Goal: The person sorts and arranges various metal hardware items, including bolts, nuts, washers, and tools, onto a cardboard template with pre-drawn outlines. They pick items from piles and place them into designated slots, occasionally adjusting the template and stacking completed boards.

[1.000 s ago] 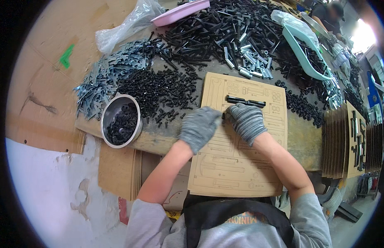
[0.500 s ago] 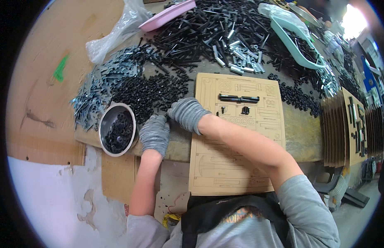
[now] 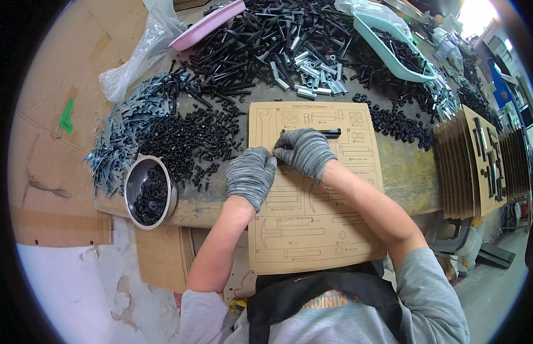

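The printed cardboard sheet [image 3: 312,249] overhangs the front edge of the bench [image 3: 407,189]. The gloved left hand [image 3: 249,178] and right hand [image 3: 305,152] meet over its left side, fingers curled; whether either grips anything cannot be determined. A black rod-shaped part [image 3: 330,133] lies on the sheet, partly hidden by the right hand.

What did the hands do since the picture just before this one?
Both hands moved right, away from the screw pile: the right hand is now over the card, the left hand at its left edge. I can't tell whether they took any screws. The card, black rod and bowl stayed put.
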The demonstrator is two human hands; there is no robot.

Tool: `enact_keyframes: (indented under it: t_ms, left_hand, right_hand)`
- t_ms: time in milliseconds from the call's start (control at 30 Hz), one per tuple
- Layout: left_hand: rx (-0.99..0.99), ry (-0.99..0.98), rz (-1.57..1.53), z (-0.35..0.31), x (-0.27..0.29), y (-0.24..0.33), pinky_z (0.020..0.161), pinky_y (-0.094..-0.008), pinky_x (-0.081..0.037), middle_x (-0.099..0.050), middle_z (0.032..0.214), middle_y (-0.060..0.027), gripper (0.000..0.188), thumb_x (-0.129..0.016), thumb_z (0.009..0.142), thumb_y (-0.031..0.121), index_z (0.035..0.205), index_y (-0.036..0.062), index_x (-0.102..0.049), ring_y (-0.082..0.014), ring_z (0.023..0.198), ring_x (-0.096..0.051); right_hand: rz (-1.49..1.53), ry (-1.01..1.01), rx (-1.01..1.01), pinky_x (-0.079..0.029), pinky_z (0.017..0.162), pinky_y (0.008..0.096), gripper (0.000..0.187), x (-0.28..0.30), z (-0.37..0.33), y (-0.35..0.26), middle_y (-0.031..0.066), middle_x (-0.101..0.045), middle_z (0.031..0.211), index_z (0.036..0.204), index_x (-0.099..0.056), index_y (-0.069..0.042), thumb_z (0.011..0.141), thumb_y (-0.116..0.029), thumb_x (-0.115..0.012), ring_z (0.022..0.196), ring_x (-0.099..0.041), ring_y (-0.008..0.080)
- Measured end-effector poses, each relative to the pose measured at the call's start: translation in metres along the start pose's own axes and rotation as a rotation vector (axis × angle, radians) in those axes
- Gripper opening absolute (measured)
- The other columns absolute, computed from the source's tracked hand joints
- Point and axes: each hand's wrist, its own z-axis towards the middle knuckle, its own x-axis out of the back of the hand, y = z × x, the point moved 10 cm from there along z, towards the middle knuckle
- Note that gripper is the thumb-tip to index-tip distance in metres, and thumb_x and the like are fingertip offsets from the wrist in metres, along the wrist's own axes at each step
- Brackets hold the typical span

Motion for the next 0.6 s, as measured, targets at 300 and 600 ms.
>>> enact_keyframes:
  t_ms: [300, 600]
  left_hand:
    - [-0.233, -0.071, -0.085, 0.008, -0.006, 0.012, 0.088, -0.0379, -0.049, -0.065, 0.107, -0.0163, 0.041, -0.072, 0.077, 0.024, 0.113, 0.0047, -0.065, -0.0306, 0.097, -0.063]
    - [-0.189, -0.191, -0.169, 0.033, -0.019, 0.029, 0.082, -0.0373, -0.052, -0.068, 0.096, -0.0145, 0.034, -0.074, 0.076, 0.024, 0.104, 0.0069, -0.068, -0.0296, 0.088, -0.066]
  right_hand:
    - [-0.247, -0.015, 0.051, -0.052, 0.074, 0.0398, 0.019, 0.010, -0.009, 0.008, 0.0130, -0.069, 0.086, 0.095, -0.072, -0.011, 0.083, -0.022, -0.062, 0.080, -0.067, 0.0303]
    - [-0.371, 0.121, 0.145, -0.052, 0.070, 0.0410, 0.016, 0.013, -0.018, 0.014, 0.0117, -0.065, 0.089, 0.094, -0.068, -0.012, 0.083, -0.022, -0.063, 0.078, -0.065, 0.0305]
